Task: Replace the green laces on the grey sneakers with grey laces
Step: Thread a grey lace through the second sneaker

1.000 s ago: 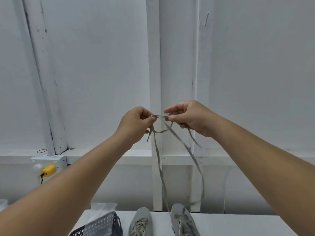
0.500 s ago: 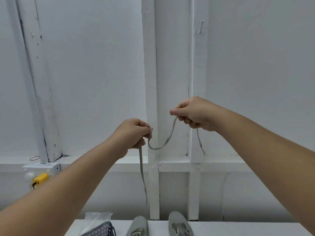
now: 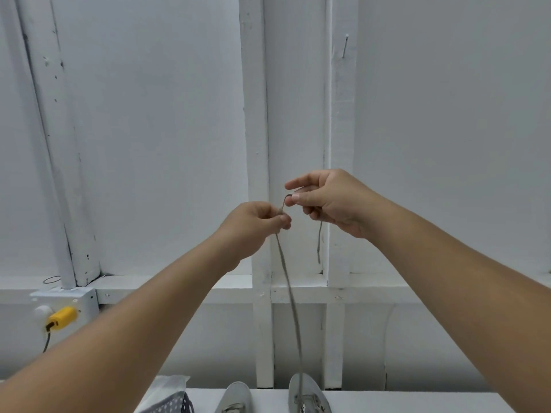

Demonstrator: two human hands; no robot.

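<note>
- Both arms are up in front of a white panelled wall (image 3: 149,144), hands meeting just right of centre.
- The left hand (image 3: 253,225) is curled, thumb and fingers pinching the grey lace (image 3: 293,305) right at the fingertips.
- The right hand (image 3: 328,201), at about 2 o'clock from the left and just beside it, pinches the same lace between thumb and a finger; the index finger sticks out straight toward 9 o'clock and the other fingers are curled under.
- Between the two hands the lace makes a short arch.
- From the left hand a long run of lace drops toward 6 o'clock, down to the right sneaker (image 3: 310,394).
- From the right hand a short tail hangs straight down, its end free in the air.
- Two grey sneakers sit toe-up on the white table (image 3: 417,402) at the bottom edge; the left sneaker (image 3: 235,397) stands apart from its mate, at its 9 o'clock.
- Whether the lace is threaded into the right sneaker's eyelets, I cannot tell.
- At 8 o'clock of the left sneaker, a dark dotted basket (image 3: 173,405) with a clear plastic bag (image 3: 167,386) behind it.
- Far left on the wall, a white socket box (image 3: 83,299) with a yellow plug (image 3: 62,317) in it.
</note>
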